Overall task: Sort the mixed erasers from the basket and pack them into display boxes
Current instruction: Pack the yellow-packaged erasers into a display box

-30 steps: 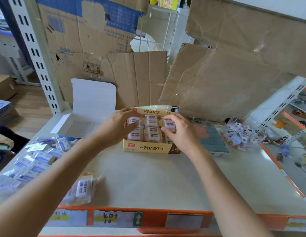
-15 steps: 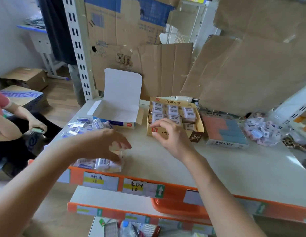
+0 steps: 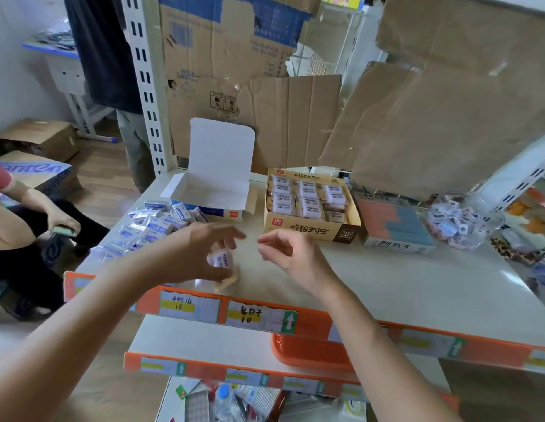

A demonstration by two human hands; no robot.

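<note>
Far across the back, leaning sheets of brown cardboard (image 3: 298, 117). In front of them, a white shelf top (image 3: 402, 284), orange along its near edge and stuck with handwritten labels. On the far left of that top, an open white box (image 3: 216, 196), lid standing upright. Just right of it, a tan display box (image 3: 310, 231) packed with rows of wrapped erasers, white labels up. Right again, just beside the tan box, a flat box of orange and blue erasers (image 3: 396, 226). Furthest right, a clear bag of small erasers (image 3: 457, 223). On the left of the top, near the white box, a loose heap of blue-and-white erasers (image 3: 149, 226). Under the near edge, on a lower shelf, part of an orange basket (image 3: 307, 348). At the far left margin, another person's arm (image 3: 24, 214). Over the near middle of the top, the left hand (image 3: 198, 251), blurred, fingers curled over and thumb underneath, gripping a wrapped eraser (image 3: 221, 259) with a white label, just above the near edge. Beneath it, a tan packet (image 3: 229, 280); contact with the hand impossible to tell. Just right, apart from the left, the right hand (image 3: 286, 254), raised near the tan box's near wall without touching it, fingers loosely curled, thumb tip and forefinger tip close together, nothing visible between them.
</note>
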